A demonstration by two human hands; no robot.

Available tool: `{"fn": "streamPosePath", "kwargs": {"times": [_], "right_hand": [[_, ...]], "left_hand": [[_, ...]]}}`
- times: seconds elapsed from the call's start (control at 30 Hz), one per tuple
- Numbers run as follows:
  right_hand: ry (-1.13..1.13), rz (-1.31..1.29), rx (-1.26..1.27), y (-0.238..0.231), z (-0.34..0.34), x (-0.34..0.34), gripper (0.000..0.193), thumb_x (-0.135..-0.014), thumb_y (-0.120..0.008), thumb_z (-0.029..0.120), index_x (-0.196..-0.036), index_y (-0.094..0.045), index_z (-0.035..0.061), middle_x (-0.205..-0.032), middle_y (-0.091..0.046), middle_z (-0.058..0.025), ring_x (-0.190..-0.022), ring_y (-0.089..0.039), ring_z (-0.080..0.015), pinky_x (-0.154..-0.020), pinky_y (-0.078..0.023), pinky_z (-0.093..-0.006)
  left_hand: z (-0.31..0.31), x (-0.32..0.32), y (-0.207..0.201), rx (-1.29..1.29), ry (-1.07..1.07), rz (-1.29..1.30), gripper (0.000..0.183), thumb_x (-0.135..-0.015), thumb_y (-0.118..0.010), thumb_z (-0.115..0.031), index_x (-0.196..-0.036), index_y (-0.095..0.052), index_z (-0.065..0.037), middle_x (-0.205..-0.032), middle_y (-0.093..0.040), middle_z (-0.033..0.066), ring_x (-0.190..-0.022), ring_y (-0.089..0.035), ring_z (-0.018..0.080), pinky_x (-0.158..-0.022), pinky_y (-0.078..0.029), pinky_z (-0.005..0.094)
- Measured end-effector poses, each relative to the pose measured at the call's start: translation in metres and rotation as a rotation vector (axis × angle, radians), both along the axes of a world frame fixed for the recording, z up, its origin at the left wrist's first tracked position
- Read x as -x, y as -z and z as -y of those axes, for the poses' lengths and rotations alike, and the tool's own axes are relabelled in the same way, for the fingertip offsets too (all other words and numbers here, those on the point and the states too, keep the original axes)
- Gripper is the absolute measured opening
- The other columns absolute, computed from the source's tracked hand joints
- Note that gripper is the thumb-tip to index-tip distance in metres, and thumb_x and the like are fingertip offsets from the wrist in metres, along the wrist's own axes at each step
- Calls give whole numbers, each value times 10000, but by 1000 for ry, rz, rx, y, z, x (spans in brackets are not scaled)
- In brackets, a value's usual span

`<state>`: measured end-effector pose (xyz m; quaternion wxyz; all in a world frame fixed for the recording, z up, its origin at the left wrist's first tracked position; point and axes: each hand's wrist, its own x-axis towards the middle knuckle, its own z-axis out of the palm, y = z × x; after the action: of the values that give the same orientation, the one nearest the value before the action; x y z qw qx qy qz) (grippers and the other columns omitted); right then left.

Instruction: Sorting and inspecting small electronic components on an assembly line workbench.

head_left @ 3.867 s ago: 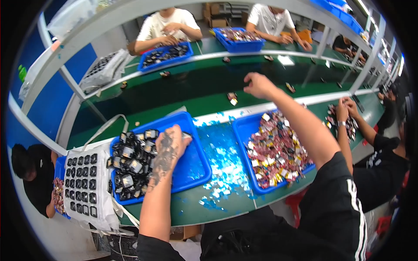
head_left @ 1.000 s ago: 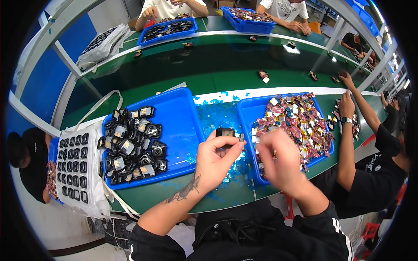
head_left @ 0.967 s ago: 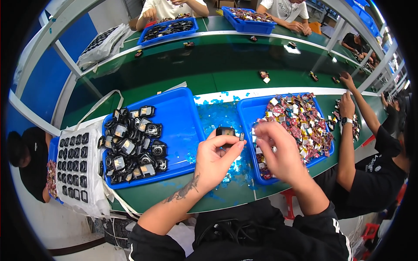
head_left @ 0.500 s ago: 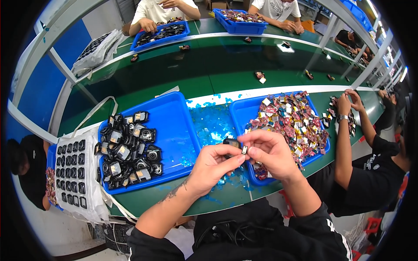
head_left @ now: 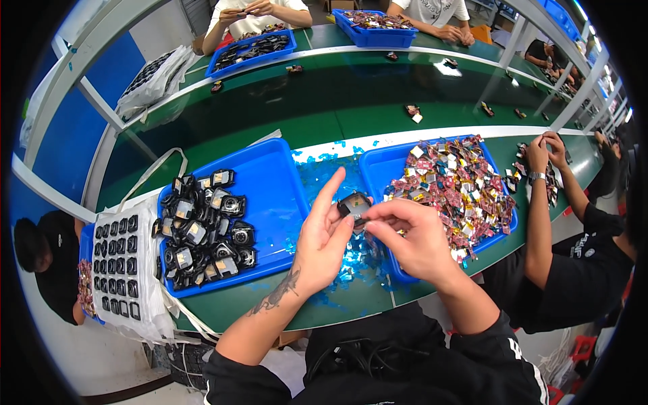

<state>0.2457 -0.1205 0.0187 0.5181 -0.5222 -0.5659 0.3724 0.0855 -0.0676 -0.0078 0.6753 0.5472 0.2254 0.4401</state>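
My left hand [head_left: 321, 251] grips a black watch housing [head_left: 354, 203] with a greyish panel, its thumb at the near edge and one finger stretched up and away. Against the near right edge of the housing, my right hand [head_left: 413, 233] pinches with thumb and fingertips; whatever lies between them is too small to make out. Both hands are above the gap between two blue trays. The left tray [head_left: 273, 202] carries a heap of similar black housings [head_left: 196, 233] on its left side. Small circuit boards with white and yellow pieces [head_left: 452, 189] are piled in the right tray [head_left: 373, 162].
Blue film scraps [head_left: 351, 270] litter the green table between the trays. A white sheet [head_left: 101, 236] holding rows of black frames lies at far left. Beyond a white rail, scattered parts [head_left: 414, 113] lie on a green surface. A co-worker's arms [head_left: 536, 223] are close at right.
The housing has been turned so its panel shows more fully, and my left finger has stretched upward. My right hand has shifted to its edge. Across the table, a person's hand has risen from a tray.
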Motion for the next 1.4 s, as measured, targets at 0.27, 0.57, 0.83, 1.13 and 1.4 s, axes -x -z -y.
{"fn": "streamPosePath", "kwargs": {"times": [0.27,0.57,0.83,1.13,1.4], "right_hand": [[151,304,-171,-11,-4,9,93,-820,-689,27,-906,-677,-4,-818,-687,-131,-649,-661,-231,-577,-516,-316],[105,344,-166,-13,-7,5,68,-814,-690,30,-869,-664,-2,-777,-687,-121,-645,-665,-233,-580,-512,-312],[99,344,-163,-14,-6,4,57,-808,-693,28,-853,-673,-1,-765,-688,-118,-638,-664,-227,-574,-509,-309],[122,484,-134,-20,-4,4,146,-772,-745,16,-763,-605,-21,-697,-667,-94,-569,-642,-130,-522,-498,-248],[139,356,-146,-18,-7,8,148,-776,-718,15,-789,-573,-10,-697,-629,-122,-638,-663,-240,-562,-520,-314]], "left_hand": [[-1,2,1,41,129,-85,487,-974,-422,25,-1448,-308,20,-1333,-502,146,-1215,-508,166,-1016,-407,286],[-1,4,1,32,187,-52,490,-975,-422,23,-1449,-301,29,-1347,-489,148,-1228,-493,165,-1017,-407,285],[1,3,5,-56,175,-79,493,-970,-424,22,-1446,-294,41,-1355,-492,155,-1257,-491,206,-1056,-396,320],[5,0,5,-147,137,-150,444,-973,-429,19,-1411,-360,30,-1351,-507,179,-1228,-522,209,-1023,-429,326],[4,1,1,-170,97,-163,442,-977,-429,15,-1414,-360,24,-1340,-508,160,-1223,-516,184,-1013,-433,310]]}}
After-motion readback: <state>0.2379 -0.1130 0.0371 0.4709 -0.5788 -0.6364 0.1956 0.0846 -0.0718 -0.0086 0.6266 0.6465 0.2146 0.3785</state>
